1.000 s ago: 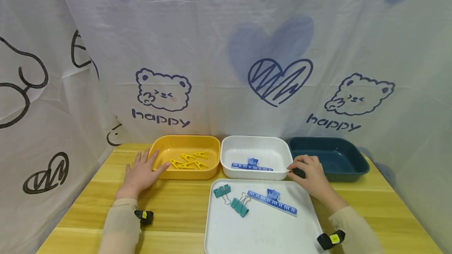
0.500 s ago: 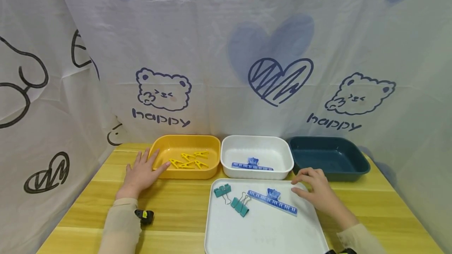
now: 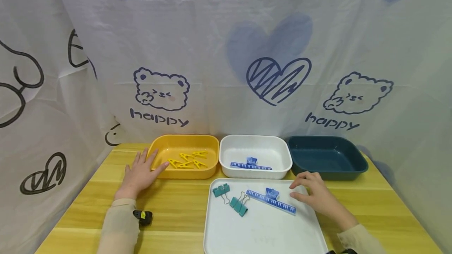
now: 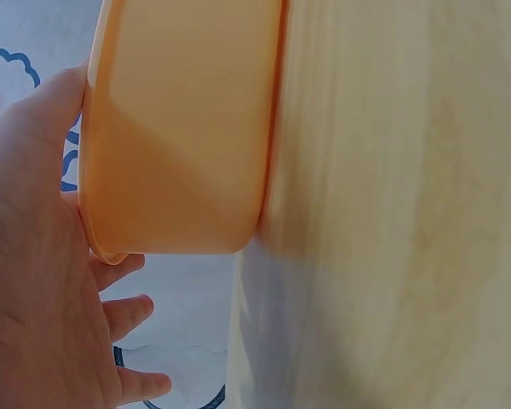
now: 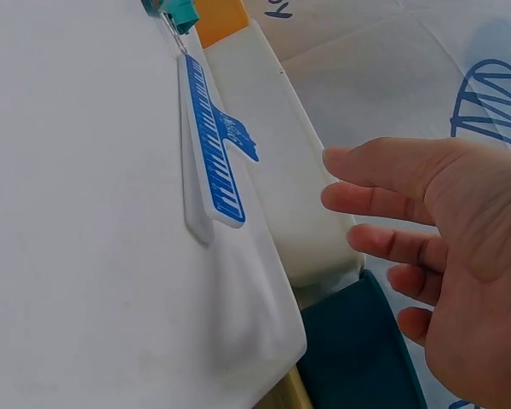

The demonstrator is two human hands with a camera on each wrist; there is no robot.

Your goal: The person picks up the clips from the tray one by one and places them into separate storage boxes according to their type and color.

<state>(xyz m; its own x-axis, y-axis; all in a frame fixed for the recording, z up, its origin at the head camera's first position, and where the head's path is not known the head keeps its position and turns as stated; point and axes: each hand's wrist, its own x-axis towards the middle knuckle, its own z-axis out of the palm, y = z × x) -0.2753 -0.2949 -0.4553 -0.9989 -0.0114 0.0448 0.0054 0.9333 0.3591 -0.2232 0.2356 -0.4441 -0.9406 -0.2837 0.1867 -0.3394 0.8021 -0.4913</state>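
The right hand [image 3: 314, 193] – empty, fingers parted – is near the blue clip [image 3: 272, 199] on the tray [image 3: 265, 231]; likely a reaching step, needing a pinch. The left hand [image 3: 140, 173], spread wide, touches the yellow box [image 3: 190, 173].

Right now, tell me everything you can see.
Yellow bin: 1, yellow, back left
White bin: 1, white, back middle
Teal bin: 1, dark, back right
Small clips: 5, yellow, in yellow bin
Bar clips: 2, blue, white bin and tray
Binder clips: 2, teal, tray
Tray: 1, white, in front
Table: 1, yellowish, underneath
Printed curtain: 1+, white, behind
Wrist devices: 2, black, wrists
Sleeves: 2, beige, arms
Left hand: 1, bare, at yellow bin's rim
Right hand: 1, bare, near tray's edge
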